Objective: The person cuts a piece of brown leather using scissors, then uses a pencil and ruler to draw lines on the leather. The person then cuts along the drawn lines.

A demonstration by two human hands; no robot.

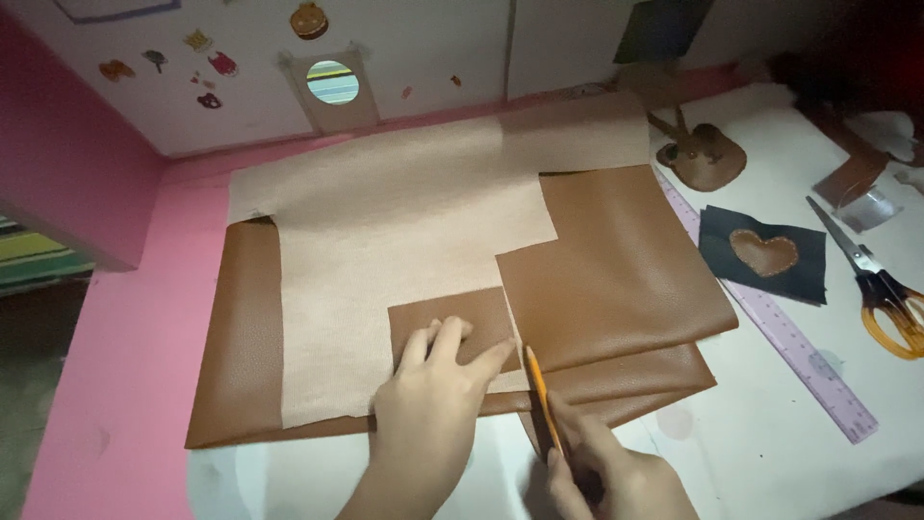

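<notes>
Left hand lies flat, fingers spread, grip released, pressing a small brown leather patch onto the pale woven backing of a folded leather sheet. Right hand has its grip clenched round a yellow pencil, tip up at the patch's right edge, just beside the left fingertips. The patch sits near the front middle of the sheet, on a white tabletop with a pink border. Risk, as a judgement: the patch may slide if the left hand's pressure eases, since the grained leather on woven cloth gives little hold, and any traced line would skew; the pencil could also snag in the weave or run off onto the brown fold just right of it. The sheet looks pebbled, soft and layered; the backing is matte, beige and coarse. The patch is roughly rectangular. To the right: a lilac ruler lying diagonal, a dark cloth square with a stitched brown heart, orange-handled scissors, and a brown leather shape further back. Stickers dot the white wall.
</notes>
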